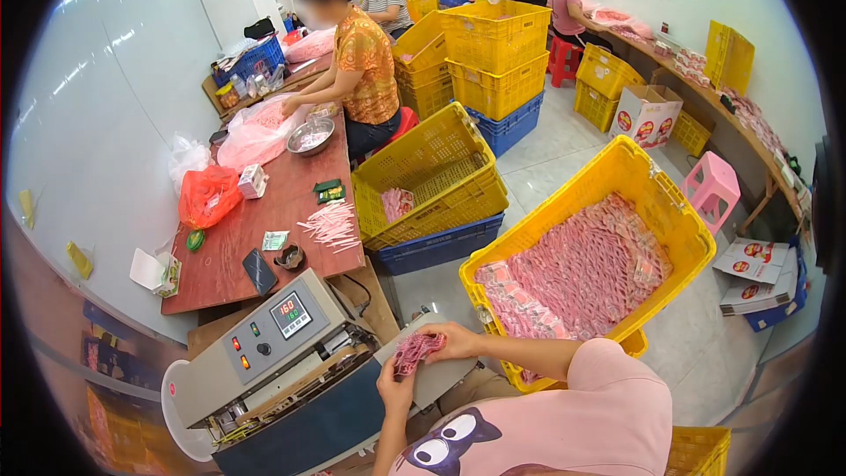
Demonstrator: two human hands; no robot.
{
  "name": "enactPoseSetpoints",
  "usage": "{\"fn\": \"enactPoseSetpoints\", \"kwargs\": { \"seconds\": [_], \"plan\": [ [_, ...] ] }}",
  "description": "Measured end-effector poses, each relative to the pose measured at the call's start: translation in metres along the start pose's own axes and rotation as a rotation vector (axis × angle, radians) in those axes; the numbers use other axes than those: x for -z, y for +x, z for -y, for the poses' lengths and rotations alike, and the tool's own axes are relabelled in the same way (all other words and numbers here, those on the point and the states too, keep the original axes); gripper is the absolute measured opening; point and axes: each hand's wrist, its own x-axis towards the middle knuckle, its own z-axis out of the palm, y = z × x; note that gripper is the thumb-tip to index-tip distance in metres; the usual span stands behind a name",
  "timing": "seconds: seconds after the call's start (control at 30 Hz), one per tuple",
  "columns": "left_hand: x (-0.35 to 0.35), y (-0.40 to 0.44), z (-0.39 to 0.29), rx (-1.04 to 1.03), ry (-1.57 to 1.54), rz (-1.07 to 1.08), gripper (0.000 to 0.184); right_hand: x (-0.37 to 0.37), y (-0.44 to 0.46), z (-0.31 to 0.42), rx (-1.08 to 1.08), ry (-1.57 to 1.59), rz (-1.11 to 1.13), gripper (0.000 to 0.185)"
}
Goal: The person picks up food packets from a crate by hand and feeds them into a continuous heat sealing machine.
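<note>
A small bundle of pink packets (414, 353) is held between my two hands, just above the front edge of a grey sealing machine (251, 339) with a lit red and green display. My left hand (394, 388) is closed on the bundle's lower left side. My right hand (453, 341) grips the bundle from the right. To the right of my hands, a yellow crate (683, 251) holds a large heap of similar pink packets (577, 269).
A red-brown table (225, 269) bears a phone (259, 271), white sticks (331, 226) and a metal bowl (311, 136). A co-worker in an orange shirt (368, 66) sits there. Stacked yellow crates (496, 40), a tilted crate (423, 176) and a pink stool (712, 185) stand around.
</note>
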Motion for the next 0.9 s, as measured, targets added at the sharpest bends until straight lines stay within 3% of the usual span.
{"fn": "enactPoseSetpoints", "kwargs": {
  "seconds": [0.1, 0.2, 0.37, 0.47, 0.57, 0.9],
  "plan": [
    [-0.003, -0.001, -0.009, -0.037, -0.047, -0.018, 0.033, -0.003, -0.002, -0.004, -0.078, 0.013, 0.039, 0.040],
    [0.003, -0.001, -0.024, -0.066, 0.059, 0.011, 0.031, -0.005, 0.003, 0.002, 0.103, -0.028, -0.034, 0.039],
    [0.000, 0.001, -0.009, -0.032, 0.030, 0.045, 0.032, -0.003, 0.003, -0.010, 0.067, -0.057, 0.045, 0.045],
    [-0.002, -0.003, -0.022, -0.184, 0.107, 0.020, 0.034, -0.006, -0.004, -0.006, 0.047, -0.074, 0.050, 0.048],
    [-0.002, -0.004, -0.009, -0.112, 0.118, 0.039, 0.035, -0.007, -0.003, -0.005, -0.036, 0.026, 0.049, 0.049],
    [-0.004, -0.004, -0.018, -0.150, 0.114, 0.029, 0.032, -0.008, -0.002, -0.009, -0.057, -0.025, 0.032, 0.040]
  ]
}}
